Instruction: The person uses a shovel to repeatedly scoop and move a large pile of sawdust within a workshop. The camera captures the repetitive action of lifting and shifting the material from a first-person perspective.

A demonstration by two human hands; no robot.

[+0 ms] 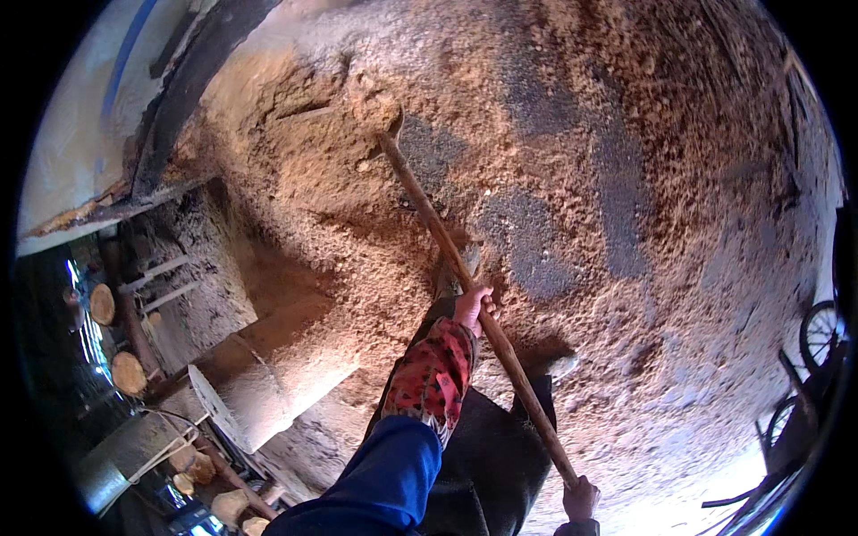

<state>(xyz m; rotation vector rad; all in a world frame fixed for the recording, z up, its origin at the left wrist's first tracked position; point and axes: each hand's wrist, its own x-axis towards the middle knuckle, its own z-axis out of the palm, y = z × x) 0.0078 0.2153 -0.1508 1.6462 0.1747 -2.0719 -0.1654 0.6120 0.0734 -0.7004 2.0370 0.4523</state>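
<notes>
Centrally, we see a long wooden handle (427,212) slanting across an earthen floor (688,366), its far end toward the floor's left edge and its near end beside the wearer. The left hand (472,308) wraps the shaft about midway; the right hand (581,498) closes around the near end. At the far tip a thin curved head (399,120) shows only in part, and we cannot tell how deeply it sits in the crumbs. We judge the right shoe (563,365) and the left shoe (474,256) to be most at risk: an overlong pull could bring the head against either. A slackened left grip could let the shaft roll, and loose grains could slide underfoot. We note the handle as round, brown and slightly uneven; the floor as granular and reddish brown, broken by dark, gritty patches (527,241). Outward, beyond the floor's left edge, we find cut logs (128,372) with pale, round ends; by its right edge, a thin-spoked wheel (819,332).
</notes>
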